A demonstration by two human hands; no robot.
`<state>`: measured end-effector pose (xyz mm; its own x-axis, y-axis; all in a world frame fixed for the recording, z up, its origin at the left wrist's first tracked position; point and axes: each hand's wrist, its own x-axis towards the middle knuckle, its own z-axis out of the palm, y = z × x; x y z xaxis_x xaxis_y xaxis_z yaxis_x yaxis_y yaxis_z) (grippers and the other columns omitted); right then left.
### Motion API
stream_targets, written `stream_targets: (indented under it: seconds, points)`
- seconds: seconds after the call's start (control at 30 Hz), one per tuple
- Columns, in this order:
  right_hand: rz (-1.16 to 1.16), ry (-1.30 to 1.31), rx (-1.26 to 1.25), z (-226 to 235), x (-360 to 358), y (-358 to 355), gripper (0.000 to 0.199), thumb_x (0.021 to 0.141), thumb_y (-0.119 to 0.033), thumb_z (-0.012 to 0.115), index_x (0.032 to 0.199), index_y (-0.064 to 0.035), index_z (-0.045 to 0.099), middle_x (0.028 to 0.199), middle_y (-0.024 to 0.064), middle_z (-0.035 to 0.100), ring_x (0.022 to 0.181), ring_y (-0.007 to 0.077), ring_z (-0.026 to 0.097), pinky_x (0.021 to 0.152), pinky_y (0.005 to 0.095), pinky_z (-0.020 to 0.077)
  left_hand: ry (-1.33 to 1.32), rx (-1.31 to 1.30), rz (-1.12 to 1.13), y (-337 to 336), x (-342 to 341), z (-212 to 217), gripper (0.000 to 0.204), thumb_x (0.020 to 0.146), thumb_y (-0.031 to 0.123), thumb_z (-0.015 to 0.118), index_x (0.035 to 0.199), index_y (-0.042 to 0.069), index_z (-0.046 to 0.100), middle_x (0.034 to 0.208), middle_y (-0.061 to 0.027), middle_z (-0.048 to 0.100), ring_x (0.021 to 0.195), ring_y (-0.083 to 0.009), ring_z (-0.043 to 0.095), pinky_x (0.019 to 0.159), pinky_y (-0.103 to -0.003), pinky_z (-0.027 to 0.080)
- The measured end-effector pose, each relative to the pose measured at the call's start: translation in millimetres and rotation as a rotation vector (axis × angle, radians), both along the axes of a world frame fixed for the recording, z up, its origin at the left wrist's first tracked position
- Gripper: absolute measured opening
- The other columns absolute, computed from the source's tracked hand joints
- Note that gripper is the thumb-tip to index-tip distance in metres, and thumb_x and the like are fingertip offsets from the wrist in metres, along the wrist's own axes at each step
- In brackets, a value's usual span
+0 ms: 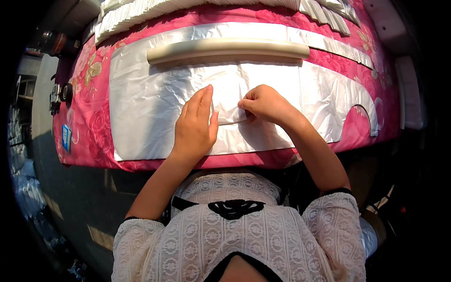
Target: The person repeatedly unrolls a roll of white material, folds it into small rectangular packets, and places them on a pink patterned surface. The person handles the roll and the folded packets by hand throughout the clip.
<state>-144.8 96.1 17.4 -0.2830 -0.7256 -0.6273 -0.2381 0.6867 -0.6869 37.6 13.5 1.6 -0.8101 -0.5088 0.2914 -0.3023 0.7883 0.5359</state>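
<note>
Lying flat across the counter, which is covered in pink flowered cloth, one white plastic bag is wrinkled under two hands. The left hand has its fingers straight and close together, thumb a little apart, resting on the bag and gripping nothing. The right hand, just beside it, is curled, thumb against forefinger; it seems to pinch a bit of film, though the fingers hide most of that. At the bag's right end are two strips, one straight, one curved. One cream tube lies across it, beyond the hands. White folded stacks line the back; one blue card lies at the left.
</note>
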Motion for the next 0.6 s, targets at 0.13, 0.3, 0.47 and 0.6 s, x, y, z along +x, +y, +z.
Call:
stream_targets:
  seconds: [0.13,0.3,0.47,0.6]
  points:
    - [0.019,0.022,-0.035,-3.4,-1.3,2.5,0.026,0.078,-0.020,0.053,0.066,0.0001,0.064,0.058,0.0092,0.062,0.054,0.0175,0.060,0.056,0.0309,0.0480,-0.078,-0.186,-0.225,15.3,-16.6,-5.9,0.069,0.074,0.019,0.064,0.133,-0.001,0.033,0.133,-0.0183,0.038,0.123,-0.0322,0.037,0.102,-0.045,0.028]
    - [0.039,0.094,-0.028,2.0,2.3,0.5,0.025,0.075,-0.019,0.052,0.064,0.0000,0.064,0.058,0.0112,0.062,0.055,0.0213,0.061,0.058,0.0329,0.0481,-0.308,-0.121,-0.100,17.1,-27.9,-22.0,0.097,0.070,0.046,0.063,0.138,-0.006,0.017,0.144,-0.0236,0.017,0.137,-0.0321,0.013,0.110,-0.048,0.007]
    - [0.071,0.225,-0.052,4.8,5.9,4.5,0.022,0.073,-0.020,0.055,0.063,-0.0026,0.064,0.058,0.0115,0.062,0.056,0.0253,0.060,0.060,0.0349,0.0482,-0.388,-0.089,-0.118,18.0,-31.3,-22.8,0.106,0.071,0.055,0.059,0.138,-0.011,0.009,0.146,-0.0239,0.011,0.137,-0.0328,0.009,0.111,-0.043,0.004]
    - [0.164,0.526,-0.113,8.2,14.5,18.6,0.022,0.068,-0.025,0.065,0.063,-0.0039,0.063,0.058,0.0109,0.061,0.056,0.0250,0.060,0.057,0.0344,0.0468,-0.421,-0.070,-0.118,17.3,-31.6,-20.8,0.108,0.072,0.059,0.058,0.138,-0.011,0.009,0.146,-0.0247,0.007,0.138,-0.0336,0.005,0.111,-0.046,0.002]
